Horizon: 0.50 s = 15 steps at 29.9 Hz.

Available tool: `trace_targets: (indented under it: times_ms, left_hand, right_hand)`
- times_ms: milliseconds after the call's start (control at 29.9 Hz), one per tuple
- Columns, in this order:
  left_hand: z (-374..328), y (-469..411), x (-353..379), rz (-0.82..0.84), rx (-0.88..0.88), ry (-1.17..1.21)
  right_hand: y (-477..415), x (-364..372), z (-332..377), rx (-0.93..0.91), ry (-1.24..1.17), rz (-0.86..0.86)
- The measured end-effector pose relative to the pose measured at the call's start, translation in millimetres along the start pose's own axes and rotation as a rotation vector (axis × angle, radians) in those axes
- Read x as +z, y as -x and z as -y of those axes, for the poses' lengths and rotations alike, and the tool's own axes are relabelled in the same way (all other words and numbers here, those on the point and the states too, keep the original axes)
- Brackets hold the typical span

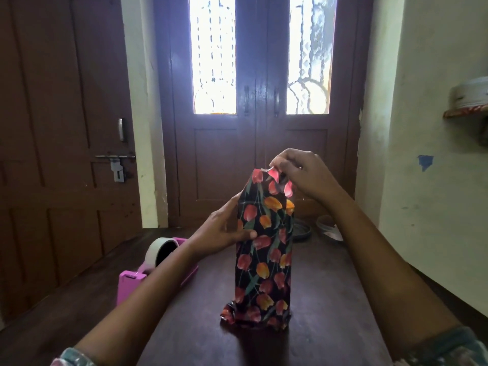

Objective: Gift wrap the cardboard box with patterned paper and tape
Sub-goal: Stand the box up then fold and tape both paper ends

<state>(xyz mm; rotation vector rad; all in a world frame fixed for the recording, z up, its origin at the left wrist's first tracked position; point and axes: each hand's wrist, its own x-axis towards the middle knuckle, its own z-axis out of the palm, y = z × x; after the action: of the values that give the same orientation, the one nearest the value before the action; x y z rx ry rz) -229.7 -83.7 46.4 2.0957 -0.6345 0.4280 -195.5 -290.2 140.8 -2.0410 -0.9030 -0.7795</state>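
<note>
The fingers [280, 161] of our right hand [303, 178] are curled and pinch the loose top flap of the patterned paper [276, 180]. Our left hand [223, 231] grips the upper left side of the wrapped box [264, 262], with the thumb pressed on its near face. The box stands upright on end between our hands, covered in glossy black paper printed with red and orange tulips. At the bottom the paper bunches in a crumpled skirt against the table [338, 299], which is dark brown wood. Left of the box, beside our left forearm, sits a pink tape dispenser [132, 281] carrying a roll of tape [155, 250]. Beyond the table we see a brown double door [261, 154] with two bright glass panes, another brown door [60, 128] at left and a pale wall [435, 194] at right.
</note>
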Motion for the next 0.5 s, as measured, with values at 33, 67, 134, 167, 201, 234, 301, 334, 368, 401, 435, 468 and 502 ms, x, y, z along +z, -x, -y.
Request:
trace_targets:
  times_ms: [33,67,134,167,201,234,301,334,368,401,435,468,502]
  left_hand:
    - [0.9,0.1,0.2,-0.007,-0.002,-0.003]
    - [0.7,0.4,0.3,-0.010,0.002,-0.010]
    - [-0.7,-0.2,0.4,-0.008,0.026,-0.036]
    - [-2.4,-1.1,0.0,0.000,0.049,-0.040]
    - [-3.7,-2.5,-0.6,0.002,0.075,-0.041]
    - [-4.9,-4.0,-2.2,-0.011,0.095,-0.053]
    - [-7.0,-8.3,-5.2,-0.048,0.112,-0.079]
    - [-8.6,-10.2,-5.4,-0.043,0.124,-0.083]
    - [-10.4,-12.3,-4.5,-0.028,0.142,-0.091]
    - [-12.4,-14.1,-2.0,-0.008,0.160,-0.101]
    - [-13.9,-16.1,0.9,0.007,0.170,-0.109]
    - [-15.7,-17.9,3.9,0.020,0.173,-0.108]
    - [-17.7,-19.6,6.1,0.030,0.175,-0.108]
  right_hand:
    - [1.6,0.1,4.9,0.002,-0.021,0.027]
    - [2.6,-1.3,9.4,-0.004,0.006,0.086]
    - [2.7,-3.3,15.4,-0.057,0.217,0.206]
    - [2.6,-2.8,16.1,-0.082,0.305,0.216]
    - [3.7,-2.7,16.5,-0.105,0.338,0.186]
    - [7.1,-2.4,16.8,-0.131,0.323,0.137]
    - [21.4,-2.5,16.3,-0.170,0.235,0.047]
    - [30.1,-2.5,15.2,-0.191,0.178,0.008]
    - [37.0,-2.8,12.9,-0.216,0.134,-0.029]
    - [43.5,-3.4,11.6,-0.235,0.111,-0.058]
    - [47.5,-3.6,10.2,-0.246,0.109,-0.085]
    - [49.7,-4.2,8.0,-0.250,0.109,-0.109]
    - [50.3,-5.2,5.1,-0.247,0.106,-0.129]
